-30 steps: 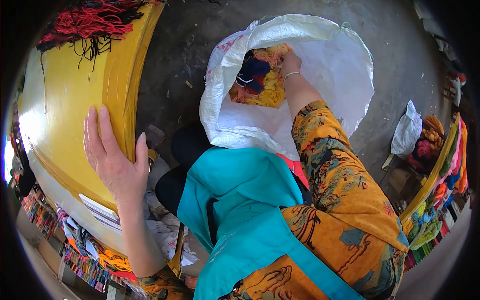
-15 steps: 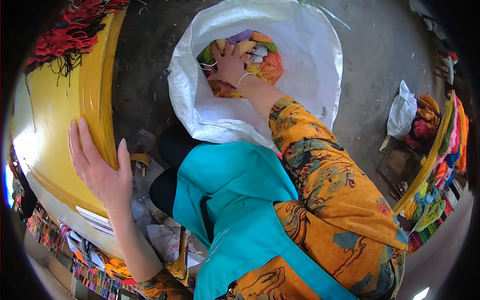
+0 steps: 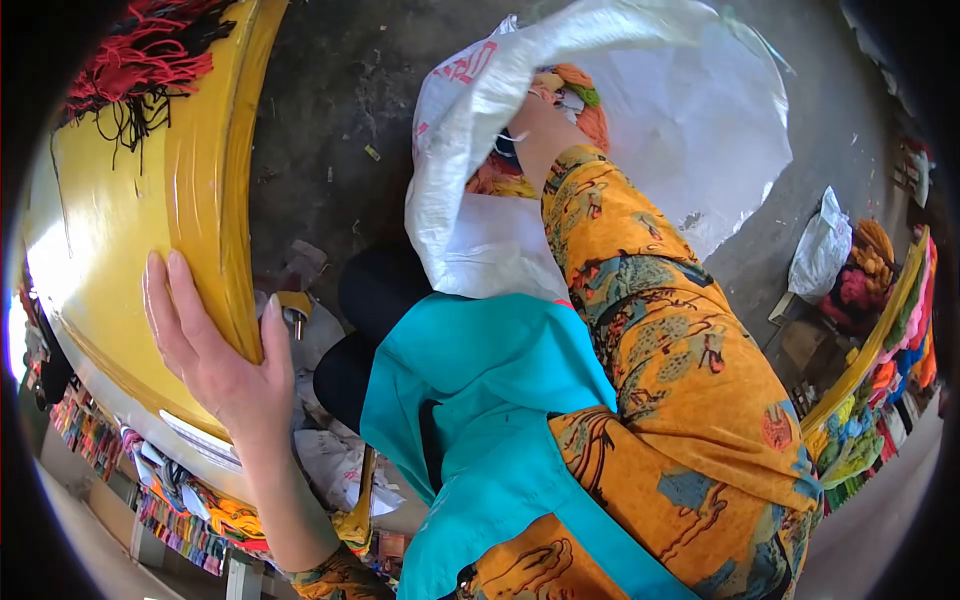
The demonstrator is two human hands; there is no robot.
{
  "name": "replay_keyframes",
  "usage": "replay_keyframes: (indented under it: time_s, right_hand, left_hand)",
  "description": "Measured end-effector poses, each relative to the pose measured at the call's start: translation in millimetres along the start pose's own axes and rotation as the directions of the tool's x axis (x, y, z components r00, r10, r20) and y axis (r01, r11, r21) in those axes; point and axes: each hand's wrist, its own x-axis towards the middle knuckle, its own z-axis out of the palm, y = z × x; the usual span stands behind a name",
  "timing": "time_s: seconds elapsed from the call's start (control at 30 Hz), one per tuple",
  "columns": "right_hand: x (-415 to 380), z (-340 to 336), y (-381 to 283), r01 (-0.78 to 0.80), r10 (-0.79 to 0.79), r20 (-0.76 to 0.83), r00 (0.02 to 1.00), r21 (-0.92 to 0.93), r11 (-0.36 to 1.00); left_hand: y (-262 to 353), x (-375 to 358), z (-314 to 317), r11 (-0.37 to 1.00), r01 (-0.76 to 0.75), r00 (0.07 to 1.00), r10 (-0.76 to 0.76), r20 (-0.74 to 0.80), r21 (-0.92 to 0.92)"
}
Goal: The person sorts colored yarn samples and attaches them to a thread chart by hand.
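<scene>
Gaping white sack (image 3: 685, 125), seemingly yarn (image 3: 593, 123) inside

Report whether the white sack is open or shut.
Open. The white sack gapes at its mouth, the right arm extends into it, and coloured yarn shows inside. How full it is, I cannot tell.

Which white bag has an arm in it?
The big white sack at top centre: the right forearm enters its open mouth. The small white bag at right and crumpled white plastic at lower left have no arm inside.
</scene>
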Motion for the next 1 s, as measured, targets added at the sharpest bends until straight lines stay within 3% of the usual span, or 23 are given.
replay_keyframes:
  time_s: [0.17, 0.33, 0.4, 0.43, 0.47, 0.5, 0.53, 0.6, 0.63, 0.67, 0.77, 0.83, 0.87, 0.9, 0.93, 0.97, 1.0]
  right_hand:
    - [6, 14, 11, 0.179, -0.164, -0.204, 0.965, 0.056, 0.982]
    - [-38, 32, 35, 0.479, -0.394, -0.425, 0.815, 0.11, 0.871]
    - [-55, 34, 47, 0.529, -0.449, -0.49, 0.748, 0.032, 0.848]
    - [-77, 24, 52, 0.4, -0.44, -0.557, 0.704, -0.201, 0.894]
    - [-114, 3, 57, 0.396, -0.373, -0.514, 0.772, -0.071, 0.916]
    - [-142, -12, 54, 0.381, -0.314, -0.457, 0.832, 0.06, 0.923]
    - [-150, -4, 59, 0.402, -0.316, -0.497, 0.808, 0.073, 0.913]
    - [-173, 5, 70, 0.44, -0.328, -0.533, 0.78, 0.094, 0.893]
    - [-182, 7, 76, 0.478, -0.346, -0.554, 0.757, 0.108, 0.872]
    - [-181, 18, 84, 0.489, -0.36, -0.585, 0.726, 0.072, 0.869]
    - [-206, 21, 97, 0.433, -0.271, -0.555, 0.787, 0.183, 0.883]
    - [-214, 26, 102, 0.427, -0.202, -0.586, 0.785, 0.275, 0.862]
    - [-215, 29, 106, 0.43, -0.145, -0.599, 0.788, 0.366, 0.825]
    - [-214, 27, 112, 0.369, -0.113, -0.514, 0.851, 0.429, 0.825]
    - [-215, 25, 118, 0.372, -0.115, -0.521, 0.846, 0.422, 0.827]
    - [-219, 26, 122, 0.459, -0.095, -0.645, 0.758, 0.426, 0.78]
    - [-221, 27, 128, 0.545, -0.066, -0.749, 0.659, 0.415, 0.729]
  left_hand:
    - [-17, 4, 7, 1.0, -0.011, 1.0, 0.011, 0.013, -0.021]
    - [-34, 2, 13, 0.999, -0.003, 1.0, 0.002, 0.02, 0.036]
    - [-36, 1, 16, 0.998, -0.017, 1.0, 0.016, 0.016, 0.058]
    - [-22, 1, 13, 0.989, -0.083, 0.988, 0.098, -0.121, 0.125]
    - [-11, 0, 11, 0.97, -0.134, 0.95, 0.184, -0.252, 0.201]
    - [-9, -9, 12, 0.929, -0.238, 0.909, 0.316, -0.271, 0.283]
    - [9, -9, 15, 0.898, -0.44, 0.854, 0.425, -0.301, 0.02]
    - [60, -20, 37, 0.674, -0.569, 0.811, 0.556, -0.183, -0.47]
    - [88, -29, 43, 0.644, -0.472, 0.786, 0.616, 0.043, -0.602]
    - [122, -26, 44, 0.639, -0.352, 0.782, 0.602, 0.16, -0.685]
    - [163, -34, 128, 0.555, 0.06, 0.904, 0.323, 0.281, -0.83]
    - [157, -5, 156, 0.424, 0.528, 0.735, 0.206, 0.646, -0.736]
    - [155, -8, 190, 0.439, 0.605, 0.773, -0.125, 0.622, -0.664]
    - [143, -4, 212, 0.362, 0.575, 0.818, -0.26, 0.513, -0.734]
    - [135, 11, 178, 0.129, 0.709, 0.705, -0.145, 0.694, -0.693]
    - [120, 14, 199, 0.139, 0.693, 0.719, -0.208, 0.663, -0.708]
    - [118, 19, 195, 0.057, 0.713, 0.69, -0.234, 0.685, -0.699]
